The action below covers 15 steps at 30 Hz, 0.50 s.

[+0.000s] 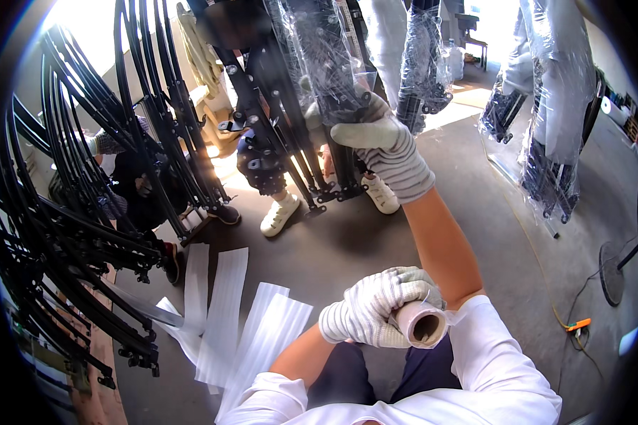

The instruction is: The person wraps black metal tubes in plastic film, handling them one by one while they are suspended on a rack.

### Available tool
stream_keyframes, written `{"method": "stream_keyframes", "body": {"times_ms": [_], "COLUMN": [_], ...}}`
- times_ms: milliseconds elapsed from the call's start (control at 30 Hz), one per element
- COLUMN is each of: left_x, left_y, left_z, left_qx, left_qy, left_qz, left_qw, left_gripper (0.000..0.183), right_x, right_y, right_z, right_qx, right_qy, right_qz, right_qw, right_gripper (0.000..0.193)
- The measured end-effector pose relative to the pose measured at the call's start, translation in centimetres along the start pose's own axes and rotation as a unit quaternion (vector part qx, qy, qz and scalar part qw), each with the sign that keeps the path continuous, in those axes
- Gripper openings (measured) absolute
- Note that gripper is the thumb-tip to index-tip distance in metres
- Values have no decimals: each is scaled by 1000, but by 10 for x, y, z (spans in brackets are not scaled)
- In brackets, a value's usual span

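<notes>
My left hand [365,308], in a striped knit glove, is closed round a roll of clear stretch film [436,327] close to my body. The roll's hollow cardboard core faces up toward me. My right arm reaches forward, and its gloved right hand [386,145] grips a bundle of black metal frame parts [344,159] standing upright. Clear film covers the bundle's upper part, wrinkled and shiny. Part of my right hand's fingers is hidden by the bundle. Beside it, more black tubes with joints [259,117] stand unwrapped.
Curved black tubes [57,234] crowd the left side. White foam strips [223,312] lie on the floor. Film-wrapped bundles [546,120] stand at the right, near a cable with an orange connector [579,324]. A person in pale shoes [280,214] stands behind the frames; another crouches left.
</notes>
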<state>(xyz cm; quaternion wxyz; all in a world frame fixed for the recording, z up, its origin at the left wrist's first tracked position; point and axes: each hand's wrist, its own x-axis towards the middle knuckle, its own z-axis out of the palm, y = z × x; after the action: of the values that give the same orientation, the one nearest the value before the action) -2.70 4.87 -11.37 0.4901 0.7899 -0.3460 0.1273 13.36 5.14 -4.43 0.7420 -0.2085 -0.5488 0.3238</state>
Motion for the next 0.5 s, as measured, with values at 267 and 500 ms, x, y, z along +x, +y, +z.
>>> {"method": "stream_keyframes", "body": {"times_ms": [267, 500], "left_x": [-4, -6], "left_y": [-10, -8], "left_z": [1, -4], "left_qx": [-26, -39], "left_qy": [22, 30], "left_qz": [18, 5], "left_qw": [999, 999], "left_gripper": [31, 30], "right_x": [22, 27], "right_y": [-12, -6], "right_z": [6, 5], "right_qx": [-19, 102], "right_qy": [5, -37], "right_qz": [-98, -13], "right_qw": [995, 994], "right_gripper": [37, 38]}}
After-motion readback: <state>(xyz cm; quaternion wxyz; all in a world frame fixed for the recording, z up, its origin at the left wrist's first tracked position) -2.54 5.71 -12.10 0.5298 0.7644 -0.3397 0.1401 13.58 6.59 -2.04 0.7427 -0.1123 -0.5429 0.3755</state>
